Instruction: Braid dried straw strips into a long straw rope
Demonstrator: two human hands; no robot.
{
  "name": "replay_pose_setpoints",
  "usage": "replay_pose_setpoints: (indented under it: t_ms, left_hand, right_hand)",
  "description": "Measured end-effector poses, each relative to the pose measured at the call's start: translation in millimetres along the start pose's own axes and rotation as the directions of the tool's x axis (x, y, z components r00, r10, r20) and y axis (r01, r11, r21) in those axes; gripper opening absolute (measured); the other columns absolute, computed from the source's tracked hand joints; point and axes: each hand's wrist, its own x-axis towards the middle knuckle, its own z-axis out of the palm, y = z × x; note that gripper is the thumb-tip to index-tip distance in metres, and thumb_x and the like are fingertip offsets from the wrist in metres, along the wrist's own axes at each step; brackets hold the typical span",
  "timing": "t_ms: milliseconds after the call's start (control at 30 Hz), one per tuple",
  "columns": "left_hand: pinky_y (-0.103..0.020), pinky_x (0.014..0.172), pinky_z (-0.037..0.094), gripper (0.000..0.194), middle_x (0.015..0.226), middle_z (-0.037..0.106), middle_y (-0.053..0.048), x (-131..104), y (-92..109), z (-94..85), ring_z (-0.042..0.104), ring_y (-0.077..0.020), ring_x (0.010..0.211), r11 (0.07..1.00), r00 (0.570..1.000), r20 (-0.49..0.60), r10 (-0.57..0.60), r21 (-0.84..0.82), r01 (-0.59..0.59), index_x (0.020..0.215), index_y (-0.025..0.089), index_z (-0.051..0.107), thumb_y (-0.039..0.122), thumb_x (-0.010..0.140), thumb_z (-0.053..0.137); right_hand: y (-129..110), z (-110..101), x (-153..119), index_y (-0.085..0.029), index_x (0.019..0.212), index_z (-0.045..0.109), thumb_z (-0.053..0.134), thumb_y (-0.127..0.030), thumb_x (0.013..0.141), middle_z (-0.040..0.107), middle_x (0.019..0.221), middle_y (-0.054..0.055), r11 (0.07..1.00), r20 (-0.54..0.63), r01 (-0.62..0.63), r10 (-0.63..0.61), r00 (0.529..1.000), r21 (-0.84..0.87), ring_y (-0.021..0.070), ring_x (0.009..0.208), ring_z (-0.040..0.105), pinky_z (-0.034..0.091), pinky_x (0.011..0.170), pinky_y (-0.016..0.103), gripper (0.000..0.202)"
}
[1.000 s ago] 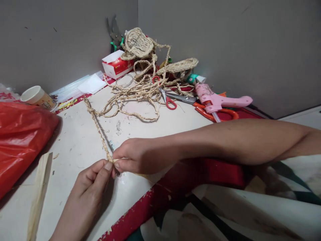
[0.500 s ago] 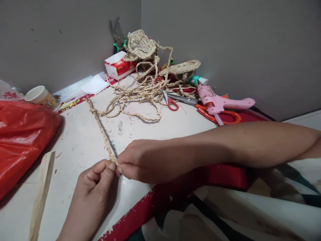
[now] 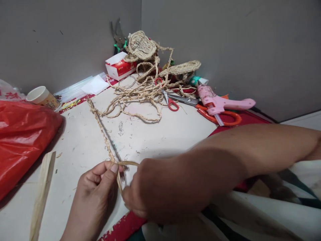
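Note:
A thin braided straw cord (image 3: pixel 103 132) runs from the coiled heap of cord down to my left hand (image 3: pixel 97 187). Thumb and fingers of that hand pinch the cord's near end. Two loose straw strands (image 3: pixel 129 163) come out from the pinch; one arches over to my right hand (image 3: pixel 160 190), the other drops toward its fingertips. My right hand, slightly blurred, is closed around the strands, its back to the camera. The heap of braided cord (image 3: pixel 140 95) lies farther back on the white table.
Red-handled scissors (image 3: pixel 173 104), larger orange-handled scissors (image 3: pixel 232 117) and a pink glue gun (image 3: pixel 217 102) lie back right. Behind are a tissue box (image 3: pixel 121 68) and pruning shears (image 3: pixel 119 36). A paper cup (image 3: pixel 42 97), red bag (image 3: pixel 25 137) and flat straw strip (image 3: pixel 42 197) are left.
My right hand has moved right and toward the near edge, away from my left hand, and the strands between them now show. My left hand keeps its pinch almost in place.

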Motion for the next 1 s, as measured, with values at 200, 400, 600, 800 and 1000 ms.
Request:
replay_pose_setpoints:
  t_ms: [200, 400, 600, 800, 1000]
  left_hand:
    - [-0.015, 0.042, 0.025, 0.025, 0.049, 0.051, 0.004, -7, 7, -2.7, 0.037, -0.0042, 0.042, 0.999, 0.997, -0.066, -0.025, -0.040, 0.022, 0.069, 0.015, 0.064, 0.037, 0.072, 0.075]
    - [-0.017, 0.050, 0.037, 0.020, 0.059, 0.059, 0.000, -4, 6, 1.2, 0.046, -0.0068, 0.049, 0.998, 0.999, 0.014, 0.032, -0.045, -0.031, 0.082, 0.015, 0.070, 0.033, 0.076, 0.072]
    - [-0.021, 0.060, 0.044, 0.023, 0.075, 0.068, -0.004, -2, 8, 0.2, 0.054, -0.0097, 0.057, 1.000, 0.996, 0.082, 0.018, 0.020, -0.019, 0.091, 0.016, 0.072, 0.036, 0.080, 0.068]
    - [-0.024, 0.059, 0.045, 0.029, 0.068, 0.066, -0.003, 0, 14, -6.1, 0.055, -0.0139, 0.057, 0.966, 0.992, 0.125, 0.010, 0.256, -0.042, 0.098, 0.017, 0.072, 0.039, 0.079, 0.068]
    - [-0.020, 0.057, 0.041, 0.026, 0.067, 0.062, 0.000, 0, 22, -12.9, 0.050, -0.0114, 0.058, 0.914, 0.991, 0.125, 0.042, 0.395, -0.088, 0.089, 0.020, 0.069, 0.044, 0.082, 0.062]
  right_hand:
    - [16, -21, -9, -0.013, 0.073, 0.062, 0.045, -0.025, 0.092, 0.049, 0.057, -0.003, 0.831, -0.424, -0.208, 0.459, 0.781, 0.517, 0.0057, 0.052, 0.035, 0.027, 0.052, 0.021, 0.029]
    - [42, 3, 13, -0.010, 0.077, 0.060, 0.043, -0.039, 0.091, 0.048, 0.058, -0.002, 0.487, -0.146, -0.098, 0.440, 0.886, 0.868, 0.0070, 0.053, 0.038, 0.031, 0.052, 0.021, 0.036]
    - [52, 12, 22, -0.011, 0.067, 0.056, 0.044, -0.028, 0.090, 0.055, 0.064, 0.000, 0.490, -0.098, -0.086, 0.338, 0.936, 0.867, 0.0069, 0.061, 0.047, 0.038, 0.064, 0.021, 0.031]
    - [63, 16, 19, -0.015, 0.062, 0.044, 0.045, -0.031, 0.088, 0.036, 0.053, -0.006, 0.431, -0.096, -0.019, 0.244, 0.965, 0.902, 0.0055, 0.050, 0.030, 0.026, 0.051, 0.022, 0.031]
    - [57, 18, 21, -0.015, 0.059, 0.045, 0.051, -0.033, 0.084, 0.032, 0.046, -0.008, 0.250, -0.032, -0.066, 0.370, 0.929, 0.966, 0.0044, 0.043, 0.024, 0.018, 0.045, 0.023, 0.032]
